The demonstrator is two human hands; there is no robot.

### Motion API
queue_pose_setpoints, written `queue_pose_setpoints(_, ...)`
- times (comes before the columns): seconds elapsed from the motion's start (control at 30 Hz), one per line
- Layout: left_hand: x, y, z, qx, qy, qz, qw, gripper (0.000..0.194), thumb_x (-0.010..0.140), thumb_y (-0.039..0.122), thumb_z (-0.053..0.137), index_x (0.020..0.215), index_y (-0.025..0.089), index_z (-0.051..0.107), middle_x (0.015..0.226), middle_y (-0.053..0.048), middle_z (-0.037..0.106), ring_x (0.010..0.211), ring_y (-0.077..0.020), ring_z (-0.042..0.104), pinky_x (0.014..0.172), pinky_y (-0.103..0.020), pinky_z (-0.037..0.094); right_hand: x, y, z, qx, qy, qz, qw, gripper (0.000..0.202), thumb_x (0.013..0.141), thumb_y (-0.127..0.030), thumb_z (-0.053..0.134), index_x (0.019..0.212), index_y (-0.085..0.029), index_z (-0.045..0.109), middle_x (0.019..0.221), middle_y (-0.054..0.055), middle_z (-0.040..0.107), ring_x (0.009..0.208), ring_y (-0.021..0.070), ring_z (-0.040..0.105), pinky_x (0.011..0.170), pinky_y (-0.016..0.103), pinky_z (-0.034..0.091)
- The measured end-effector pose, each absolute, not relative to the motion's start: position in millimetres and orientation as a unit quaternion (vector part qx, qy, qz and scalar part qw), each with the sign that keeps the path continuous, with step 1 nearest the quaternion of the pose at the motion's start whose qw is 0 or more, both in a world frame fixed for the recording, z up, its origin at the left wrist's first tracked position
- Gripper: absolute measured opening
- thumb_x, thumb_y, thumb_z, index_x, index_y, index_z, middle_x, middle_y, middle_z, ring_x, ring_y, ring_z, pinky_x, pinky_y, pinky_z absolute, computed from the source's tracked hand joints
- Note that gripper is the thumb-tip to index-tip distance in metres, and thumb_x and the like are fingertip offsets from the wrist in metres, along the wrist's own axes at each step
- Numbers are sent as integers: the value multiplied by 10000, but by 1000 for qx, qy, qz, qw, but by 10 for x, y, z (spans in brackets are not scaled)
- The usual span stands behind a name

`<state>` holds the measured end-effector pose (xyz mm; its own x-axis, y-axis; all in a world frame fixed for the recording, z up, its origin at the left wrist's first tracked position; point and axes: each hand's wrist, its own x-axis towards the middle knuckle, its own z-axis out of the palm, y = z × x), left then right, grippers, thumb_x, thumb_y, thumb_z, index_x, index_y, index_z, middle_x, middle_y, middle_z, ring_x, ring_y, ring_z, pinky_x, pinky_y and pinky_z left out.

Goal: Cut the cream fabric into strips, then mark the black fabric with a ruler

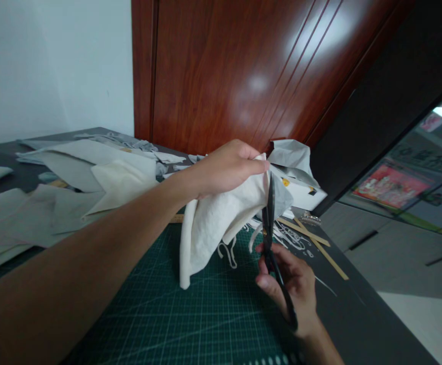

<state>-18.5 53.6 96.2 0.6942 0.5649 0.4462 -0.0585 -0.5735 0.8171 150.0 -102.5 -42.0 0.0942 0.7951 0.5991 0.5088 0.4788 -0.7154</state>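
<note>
My left hand [230, 167] pinches the upper edge of a piece of white cloth [221, 218], which hangs down in folds over the cutting mat. In my right hand [291, 279] is a pair of black scissors [269, 218], with fingers at the handle loops. The blades point upward along the cloth's right edge, close to the left fingertips. Whether the blades touch the cloth I cannot tell. A narrow cut strip [256, 238] dangles beside the scissors, and thin curled trimmings [228, 253] show below the cloth's edge.
Beneath lies a green gridded cutting mat [190, 314] on a dark table. White and grey cloth pieces [72, 172] are heaped at the left. To the right are a white box [304, 195], loose trimmings [291, 235] and crossed wooden rulers [331, 253]. A wooden panel [221, 71] stands behind.
</note>
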Motion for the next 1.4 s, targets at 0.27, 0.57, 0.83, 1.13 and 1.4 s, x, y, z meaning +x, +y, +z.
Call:
queue_pose_setpoints(0.27,-212,543,962,815,144,358,433,338,970,372,571,762,129,680,680,-31,579,591,-114,495,544,-252,280,1503,-1044,-421,-502,-660,136,542,317,797,-364,833,1068,-254,712,629,-60,589,512,114,528,484,221,413)
queue_pose_setpoints(0.57,-218,556,975,824,138,360,414,341,973,385,566,750,141,652,678,-20,545,577,-110,440,563,-270,282,1504,-1049,-413,-519,-657,132,531,305,799,-357,831,1051,-238,705,630,-53,599,504,125,538,478,241,429)
queue_pose_setpoints(0.83,-223,575,965,832,137,372,389,358,968,416,562,742,148,640,655,-12,513,560,-111,390,558,-288,247,1505,-1037,-435,-526,-652,140,528,276,816,-351,823,1035,-236,701,626,-52,601,482,119,536,463,240,435)
queue_pose_setpoints(1.13,-227,555,992,835,150,368,380,360,977,399,551,731,146,624,654,-7,500,566,-106,383,557,-290,229,1527,-1039,-454,-535,-660,133,511,265,840,-360,807,1042,-239,685,616,-63,592,466,115,546,457,241,438)
queue_pose_setpoints(1.4,-233,547,998,830,155,368,388,378,976,409,558,712,143,609,655,-8,504,564,-96,391,551,-288,216,1528,-1042,-454,-546,-656,133,504,265,839,-368,813,1031,-235,688,622,-57,607,448,113,542,439,234,437)
